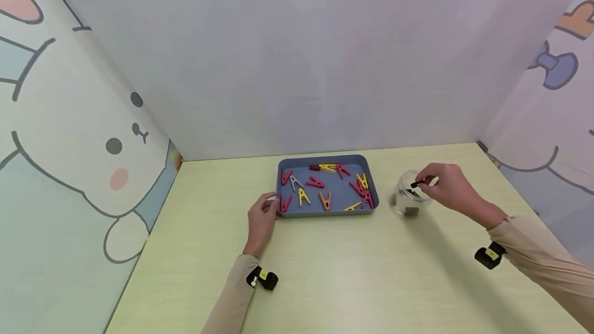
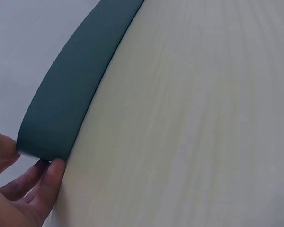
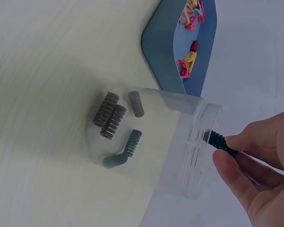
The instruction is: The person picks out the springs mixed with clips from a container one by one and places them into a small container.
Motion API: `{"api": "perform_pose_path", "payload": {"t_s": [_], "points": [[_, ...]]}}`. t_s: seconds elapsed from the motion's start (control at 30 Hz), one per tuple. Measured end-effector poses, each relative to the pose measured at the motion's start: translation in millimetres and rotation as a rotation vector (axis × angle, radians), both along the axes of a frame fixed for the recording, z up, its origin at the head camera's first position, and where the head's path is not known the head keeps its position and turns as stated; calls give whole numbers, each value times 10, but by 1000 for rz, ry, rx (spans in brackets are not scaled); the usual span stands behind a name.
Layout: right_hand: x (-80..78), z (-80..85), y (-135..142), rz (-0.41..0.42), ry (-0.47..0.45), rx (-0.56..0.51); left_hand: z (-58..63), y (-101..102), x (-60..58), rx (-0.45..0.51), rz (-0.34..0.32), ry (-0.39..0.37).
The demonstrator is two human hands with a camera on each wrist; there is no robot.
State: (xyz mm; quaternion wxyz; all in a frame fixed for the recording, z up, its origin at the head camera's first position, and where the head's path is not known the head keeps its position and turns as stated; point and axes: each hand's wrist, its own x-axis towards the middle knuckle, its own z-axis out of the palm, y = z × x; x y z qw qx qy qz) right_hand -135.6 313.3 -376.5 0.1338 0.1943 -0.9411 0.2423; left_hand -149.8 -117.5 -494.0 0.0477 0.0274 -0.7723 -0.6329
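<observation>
My right hand [image 1: 443, 185] pinches a dark green coil spring [image 3: 218, 141] between thumb and fingers, at the mouth of a clear jar [image 3: 168, 142]. Inside the jar lie several brown springs [image 3: 112, 122] and green springs [image 3: 132, 143], resting near its base. My left hand [image 1: 262, 220] holds the front left corner of a blue-grey tray [image 1: 325, 214], its thumb and fingertips against that corner in the left wrist view. Small spring clips in red [image 1: 315, 182], yellow [image 1: 303, 197], orange [image 1: 325, 201] and grey [image 1: 295, 183] are scattered in the tray.
A dark red piece [image 1: 314, 167] lies beside a yellow clip at the tray's back. Tray and jar stand on a pale wooden table [image 1: 334, 267], the jar to the tray's right. Behind the table rises a plain wall [image 1: 297, 66]; cartoon-printed walls flank both sides.
</observation>
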Motion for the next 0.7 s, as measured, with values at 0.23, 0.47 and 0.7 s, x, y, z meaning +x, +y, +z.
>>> {"api": "perform_pose_path", "payload": {"t_s": [0.23, 0.47, 0.7], "points": [[16, -36, -15, 10, -18, -11, -19, -4, -2, -30, 6, 0], [-6, -84, -15, 20, -21, -15, -16, -6, 5, -35, 5, -1], [-17, -130, 9, 3, -9, -10, -13, 4, 2, -34, 7, -13]]}}
